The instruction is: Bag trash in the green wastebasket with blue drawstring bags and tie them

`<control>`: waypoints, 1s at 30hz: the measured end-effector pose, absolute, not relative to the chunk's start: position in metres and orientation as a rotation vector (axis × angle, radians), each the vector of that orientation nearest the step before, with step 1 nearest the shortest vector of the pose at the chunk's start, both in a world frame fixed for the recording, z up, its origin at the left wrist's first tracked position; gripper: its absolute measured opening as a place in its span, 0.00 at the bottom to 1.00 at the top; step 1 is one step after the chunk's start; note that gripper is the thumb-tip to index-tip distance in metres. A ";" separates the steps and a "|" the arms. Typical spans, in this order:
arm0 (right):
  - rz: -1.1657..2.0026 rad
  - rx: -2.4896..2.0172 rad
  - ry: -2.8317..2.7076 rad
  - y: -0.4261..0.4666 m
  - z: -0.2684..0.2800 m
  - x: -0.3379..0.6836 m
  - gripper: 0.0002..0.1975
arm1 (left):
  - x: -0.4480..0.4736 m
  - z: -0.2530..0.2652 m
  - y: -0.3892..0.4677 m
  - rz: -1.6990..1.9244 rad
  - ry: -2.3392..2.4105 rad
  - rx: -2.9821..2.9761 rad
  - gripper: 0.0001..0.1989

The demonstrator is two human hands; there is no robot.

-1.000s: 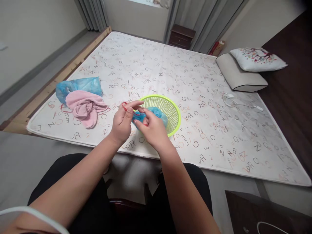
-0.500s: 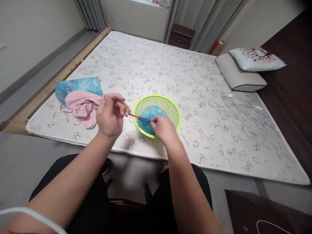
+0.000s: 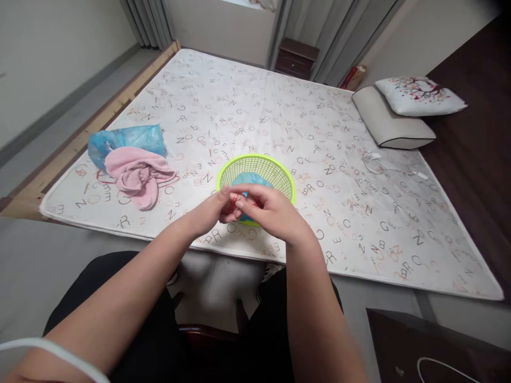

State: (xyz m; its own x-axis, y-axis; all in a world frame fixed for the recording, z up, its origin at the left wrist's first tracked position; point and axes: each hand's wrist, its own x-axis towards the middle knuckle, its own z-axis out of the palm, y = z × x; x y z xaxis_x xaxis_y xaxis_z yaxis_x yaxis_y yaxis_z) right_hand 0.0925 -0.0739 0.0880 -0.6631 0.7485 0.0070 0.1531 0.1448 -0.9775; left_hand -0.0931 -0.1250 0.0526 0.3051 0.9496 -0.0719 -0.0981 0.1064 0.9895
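Note:
My left hand (image 3: 215, 210) and my right hand (image 3: 271, 210) meet over the near side of a yellow-green plastic basket (image 3: 293, 186). Between their fingertips shows a bit of red string (image 3: 235, 198), pinched by both hands. Inside the basket lies a blue plastic bag (image 3: 252, 178), partly hidden behind my right hand. To the left on the mattress, a crumpled pink cloth (image 3: 138, 173) rests against another blue plastic bag (image 3: 128, 141).
The lettered mattress (image 3: 223, 117) spreads out before me. A headrest-like cushion (image 3: 393, 122) with a tree-print pillow (image 3: 421, 96) on it stands at the right, near a white cable (image 3: 375, 164). A dark cabinet (image 3: 415, 346) is at lower right.
My left hand has come right and down from beside the pink cloth to meet my right hand. The red string, stretched between the hands before, is now gathered at the fingertips.

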 end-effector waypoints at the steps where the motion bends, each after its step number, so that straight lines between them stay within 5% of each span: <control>1: 1.552 -0.860 -1.974 -0.073 0.086 0.092 0.13 | -0.092 0.051 -0.126 0.961 0.945 1.193 0.43; 7: 1.326 -0.913 -2.106 -0.070 0.084 0.092 0.05 | -0.092 0.047 -0.124 0.832 0.895 1.249 0.43; 13: 0.971 -1.035 -1.659 -0.064 0.075 0.094 0.05 | -0.085 0.046 -0.120 1.033 0.913 1.087 0.20; 20: 1.452 -0.978 -1.222 -0.054 0.069 0.092 0.16 | -0.078 0.034 -0.124 1.097 1.122 1.429 0.15; 30: 1.740 -0.917 -1.172 -0.070 0.082 0.080 0.13 | -0.068 0.041 -0.126 0.840 1.282 1.689 0.09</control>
State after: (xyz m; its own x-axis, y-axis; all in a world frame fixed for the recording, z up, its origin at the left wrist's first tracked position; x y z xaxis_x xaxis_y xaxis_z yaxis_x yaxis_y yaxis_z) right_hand 0.0799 -0.0697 0.0819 -0.3927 0.9119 -0.1193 -0.2319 -0.2237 -0.9467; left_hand -0.0676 -0.1259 0.0406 0.2538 0.9670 0.0239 0.4083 -0.1294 0.9036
